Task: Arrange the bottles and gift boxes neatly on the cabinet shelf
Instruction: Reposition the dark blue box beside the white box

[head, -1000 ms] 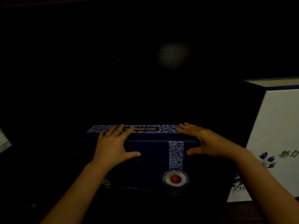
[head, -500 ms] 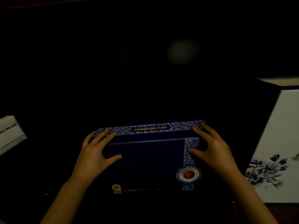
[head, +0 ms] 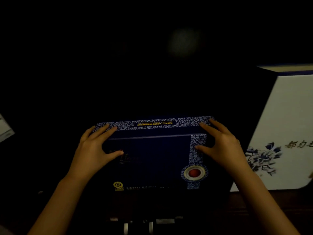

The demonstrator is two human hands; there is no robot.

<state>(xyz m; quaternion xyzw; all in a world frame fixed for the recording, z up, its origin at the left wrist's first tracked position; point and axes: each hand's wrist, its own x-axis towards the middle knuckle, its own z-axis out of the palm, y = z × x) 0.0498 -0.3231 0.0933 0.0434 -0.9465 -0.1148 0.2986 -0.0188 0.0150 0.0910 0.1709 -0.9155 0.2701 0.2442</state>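
Observation:
A dark navy gift box [head: 155,160] with blue-and-white patterned trim and a red round seal stands upright in the dim cabinet, centre of the view. My left hand [head: 94,148] grips its upper left corner, fingers over the top edge and thumb on the front face. My right hand [head: 221,145] grips the upper right corner the same way. A tall white gift box [head: 286,126] with blue flowers and dark lettering stands just to the right, close to my right forearm. No bottle shows in this dark view.
The cabinet interior behind the boxes is almost black, with one faint pale reflection [head: 183,43] on the back. A pale box edge [head: 5,131] shows at the far left. The brown shelf surface [head: 254,200] runs below the white box.
My hands slid outward from the top front of the navy box to its two upper corners. The box now looks nearer and larger, with its lower front label showing.

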